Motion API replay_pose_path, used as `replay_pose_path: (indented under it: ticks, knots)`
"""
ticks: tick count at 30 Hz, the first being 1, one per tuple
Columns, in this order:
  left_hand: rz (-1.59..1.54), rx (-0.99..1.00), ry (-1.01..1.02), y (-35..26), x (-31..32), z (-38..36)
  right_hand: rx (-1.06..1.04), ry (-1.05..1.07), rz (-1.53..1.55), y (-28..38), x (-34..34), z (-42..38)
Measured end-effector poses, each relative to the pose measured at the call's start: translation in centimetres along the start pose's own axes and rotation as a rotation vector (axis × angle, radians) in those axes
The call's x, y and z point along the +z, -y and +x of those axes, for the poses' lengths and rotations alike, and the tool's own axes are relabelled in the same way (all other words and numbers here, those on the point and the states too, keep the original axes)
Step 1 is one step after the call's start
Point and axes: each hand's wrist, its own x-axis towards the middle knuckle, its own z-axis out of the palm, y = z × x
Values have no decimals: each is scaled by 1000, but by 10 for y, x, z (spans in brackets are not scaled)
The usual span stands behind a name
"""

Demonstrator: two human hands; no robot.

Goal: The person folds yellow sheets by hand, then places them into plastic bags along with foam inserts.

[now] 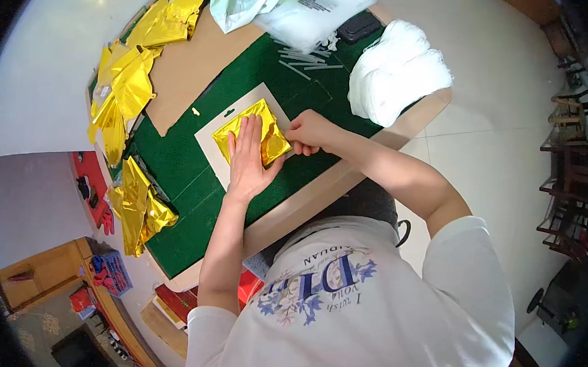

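Spread flat, my left hand (pixel 246 163) presses down on a shiny gold foil piece (pixel 264 110). The foil lies creased over a pale square card (pixel 208 136) with a small hanging slot near its upper left edge. My right hand (pixel 309 131) is closed at the foil's right edge, with thumb and curled fingers pinching there. The fingertips partly hide what they grip, which looks like the foil's edge. Whatever lies under the foil is hidden.
A green-topped table (pixel 178 226) carries crumpled gold foil (pixel 130 83) along its left side, brown cardboard (pixel 186 67), clear plastic bags (pixel 313 11), thin white sticks (pixel 306 60), a black box (pixel 358 27) and a white fibrous bundle (pixel 397 75). Chairs (pixel 571 169) stand far right.
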Motion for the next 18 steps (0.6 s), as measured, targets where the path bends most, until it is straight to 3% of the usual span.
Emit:
replay_pose_path:
  ticks: [13,18]
  knots:
    - [5,-6,24,-2,-2,1,-100,-99,-282,1,11,5]
    - [21,-1,23,-1,-1,0,-363,-201,-229,1,7,-19]
